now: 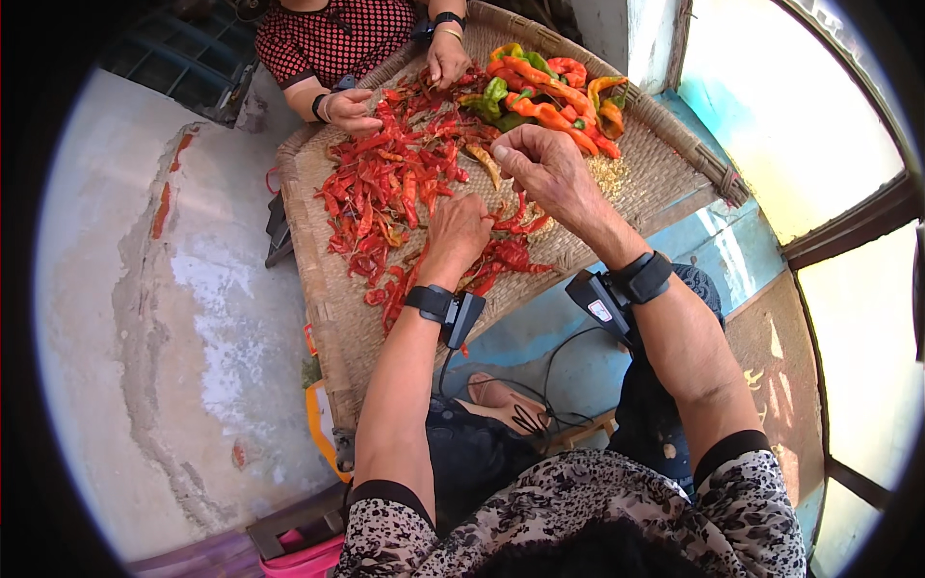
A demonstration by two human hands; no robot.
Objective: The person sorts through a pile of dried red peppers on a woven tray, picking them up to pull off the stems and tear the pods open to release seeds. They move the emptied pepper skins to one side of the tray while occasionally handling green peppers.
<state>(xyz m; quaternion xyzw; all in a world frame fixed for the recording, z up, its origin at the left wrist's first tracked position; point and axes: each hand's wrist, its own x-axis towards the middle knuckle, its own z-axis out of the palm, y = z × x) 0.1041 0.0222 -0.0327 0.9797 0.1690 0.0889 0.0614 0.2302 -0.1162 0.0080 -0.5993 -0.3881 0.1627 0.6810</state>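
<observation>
A woven tray (pixel 655 154) bears many dried red chilies (pixel 358 197) in a spread pile. My left hand (pixel 457 233) rests low among the chilies, fingers curled down; what is under its fingertips is hidden. My right hand (pixel 544 173) is raised just above the pile, thumb and index finger pinched; whatever they hold is too small to make out. A yellowish dried chili (pixel 482 160) lies beside its fingertips. Pale seeds (pixel 607 173) are scattered to the right, below a heap of fresh red, orange and green peppers (pixel 554 91) at the tray's back right.
Across the tray, another person (pixel 332 39) in a dotted top has both hands over the chilies. A cracked wall (pixel 154 337) stands left, bright glass panes (pixel 771 135) right. A sandaled foot (pixel 496 390), loose cables and a pink item (pixel 299 559) are below.
</observation>
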